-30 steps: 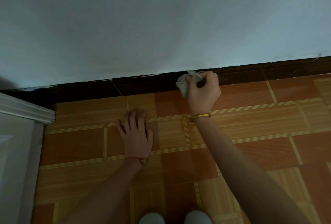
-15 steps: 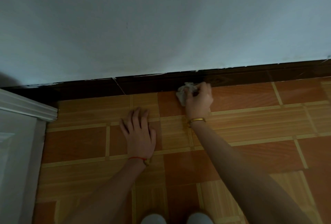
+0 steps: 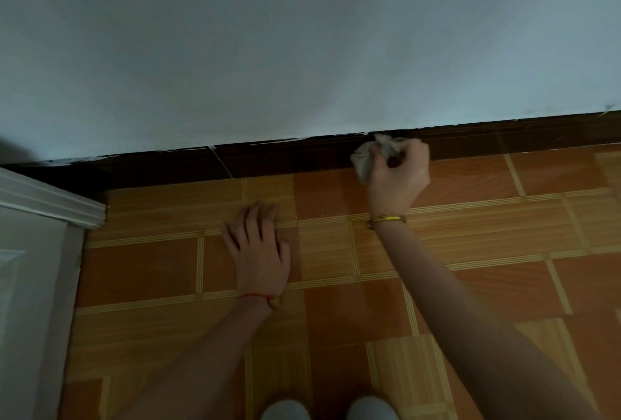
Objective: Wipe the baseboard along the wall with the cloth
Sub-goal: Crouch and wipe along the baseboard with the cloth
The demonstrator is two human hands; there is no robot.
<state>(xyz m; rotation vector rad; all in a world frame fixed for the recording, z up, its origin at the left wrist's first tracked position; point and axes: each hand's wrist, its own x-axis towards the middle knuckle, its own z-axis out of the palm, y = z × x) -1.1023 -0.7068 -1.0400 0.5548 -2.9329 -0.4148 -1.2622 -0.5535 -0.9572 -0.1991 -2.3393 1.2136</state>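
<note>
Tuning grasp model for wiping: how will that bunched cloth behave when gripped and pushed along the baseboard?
Likely floppy: the cloth is crumpled into loose folds in the right hand, with a corner hanging free. Probably light, since curled fingers alone hold it against the baseboard. It will probably deform and drag rather than slide as a block, so it may need rebunching.

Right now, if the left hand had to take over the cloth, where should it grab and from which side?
Probably the loose bunched end of the cloth sticking out left of the right hand. Come from the left, along the baseboard: the right hand's grip covers the rest.
</note>
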